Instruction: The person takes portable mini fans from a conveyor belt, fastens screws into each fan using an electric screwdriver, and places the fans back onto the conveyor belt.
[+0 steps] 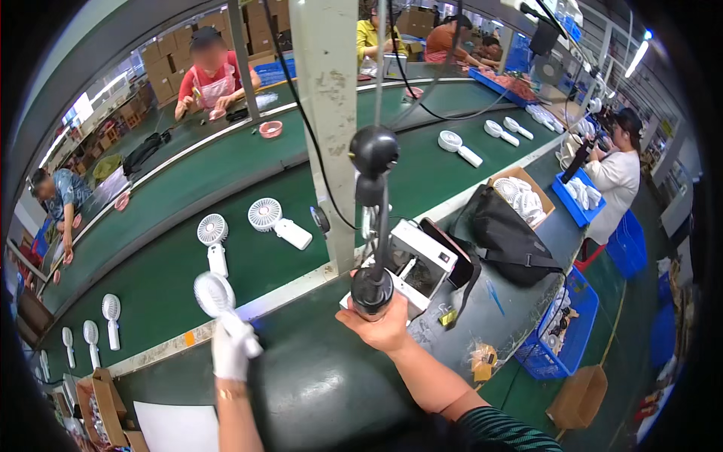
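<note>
My left hand (230,354), in a white glove, grips a white handheld fan (216,294) by its handle; the fan is slightly blurred and raised over the belt's near edge. My bare right hand (382,325) is closed around the lower end of a black upright tool (373,290), whose working tip is hidden. Beside that hand stands a white box-shaped device (422,260) with an open dark middle. Beyond my left hand, another white fan (212,241) and a further fan (279,222) lie on the green conveyor belt (169,282).
A pillar (327,135) rises ahead, with hanging cables. At right are a black bag (508,233), a cardboard box of white parts (521,200) and a blue crate (561,324). A white sheet (181,426) lies at lower left. Several people work along the line.
</note>
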The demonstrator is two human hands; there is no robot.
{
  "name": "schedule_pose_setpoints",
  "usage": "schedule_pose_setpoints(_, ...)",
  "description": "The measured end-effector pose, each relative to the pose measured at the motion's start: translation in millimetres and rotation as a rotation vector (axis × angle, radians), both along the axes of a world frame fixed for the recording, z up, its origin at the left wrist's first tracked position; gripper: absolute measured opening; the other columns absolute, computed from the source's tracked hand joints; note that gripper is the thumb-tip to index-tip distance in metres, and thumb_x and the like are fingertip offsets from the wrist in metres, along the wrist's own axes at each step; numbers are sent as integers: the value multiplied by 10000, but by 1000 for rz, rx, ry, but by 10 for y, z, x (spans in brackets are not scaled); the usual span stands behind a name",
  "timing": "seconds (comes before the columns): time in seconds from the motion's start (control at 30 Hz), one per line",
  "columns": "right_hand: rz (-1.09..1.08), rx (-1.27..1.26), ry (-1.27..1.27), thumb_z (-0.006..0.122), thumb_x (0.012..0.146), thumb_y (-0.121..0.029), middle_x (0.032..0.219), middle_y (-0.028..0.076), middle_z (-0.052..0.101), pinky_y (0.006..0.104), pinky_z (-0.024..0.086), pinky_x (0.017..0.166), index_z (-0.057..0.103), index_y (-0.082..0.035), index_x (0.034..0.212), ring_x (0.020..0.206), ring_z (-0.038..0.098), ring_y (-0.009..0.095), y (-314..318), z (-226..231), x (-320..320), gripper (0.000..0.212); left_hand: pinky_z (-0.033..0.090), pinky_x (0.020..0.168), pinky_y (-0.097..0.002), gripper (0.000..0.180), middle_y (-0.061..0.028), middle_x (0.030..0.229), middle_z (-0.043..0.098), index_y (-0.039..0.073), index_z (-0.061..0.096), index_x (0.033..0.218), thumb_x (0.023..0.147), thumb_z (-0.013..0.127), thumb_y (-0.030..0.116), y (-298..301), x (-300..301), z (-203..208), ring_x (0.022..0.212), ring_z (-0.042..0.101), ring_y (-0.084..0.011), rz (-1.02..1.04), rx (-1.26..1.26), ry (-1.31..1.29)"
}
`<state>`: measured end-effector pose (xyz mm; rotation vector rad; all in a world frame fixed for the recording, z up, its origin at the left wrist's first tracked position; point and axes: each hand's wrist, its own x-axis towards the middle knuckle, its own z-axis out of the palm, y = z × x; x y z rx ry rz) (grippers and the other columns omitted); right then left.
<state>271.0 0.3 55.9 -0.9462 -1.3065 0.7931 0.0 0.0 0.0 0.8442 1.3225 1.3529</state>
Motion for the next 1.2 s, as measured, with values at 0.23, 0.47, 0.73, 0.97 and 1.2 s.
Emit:
schedule_pose_setpoints(0.23, -77, 162, -167, 819, 633, -197, 952, 98, 639, 265, 520, 699, 509, -15, 1129, 797, 660, 170, -14, 151, -27, 613, 537, 682, -381, 175, -131, 827, 611, 26, 528, 927, 767, 579, -26, -754, 1091, -175, 721, 629, -259, -243, -117, -690)
schedule_pose_setpoints(0.47, -88, 134, -99, 824, 615, -136, 802, 55, 644, 248, 487, 665, 539, -20, 1051, 691, 584, 91, -68, 148, -50, 533, 534, 736, -391, 276, -148, 905, 612, -7, 508, 1026, 761, 580, -34, -899, 1286, -262, 806, 632, -269, -459, -175, -781)
schedule_pose_setpoints(0.73, -86, 113, -138, 822, 627, -157, 838, 65, 647, 250, 489, 684, 536, -14, 1067, 717, 598, 101, -64, 150, -31, 544, 526, 764, -399, 303, -149, 931, 604, -11, 505, 1030, 745, 609, -19, -880, 1258, -254, 830, 628, -271, -527, -171, -799)
schedule_pose_setpoints(0.97, -67, 136, -119, 812, 645, -147, 872, 71, 653, 249, 494, 701, 527, -18, 1094, 751, 618, 104, -45, 148, -49, 547, 527, 769, -396, 310, -144, 932, 601, -3, 501, 1030, 744, 618, -28, -853, 1263, -276, 829, 626, -263, -552, -166, -797)
schedule_pose_setpoints(1.2, -69, 172, -100, 810, 648, -141, 876, 69, 654, 248, 493, 705, 516, -17, 1106, 752, 617, 101, -45, 148, -39, 559, 528, 755, -395, 334, -147, 928, 599, -1, 491, 1044, 738, 623, -28, -863, 1283, -288, 820, 626, -264, -535, -158, -767)
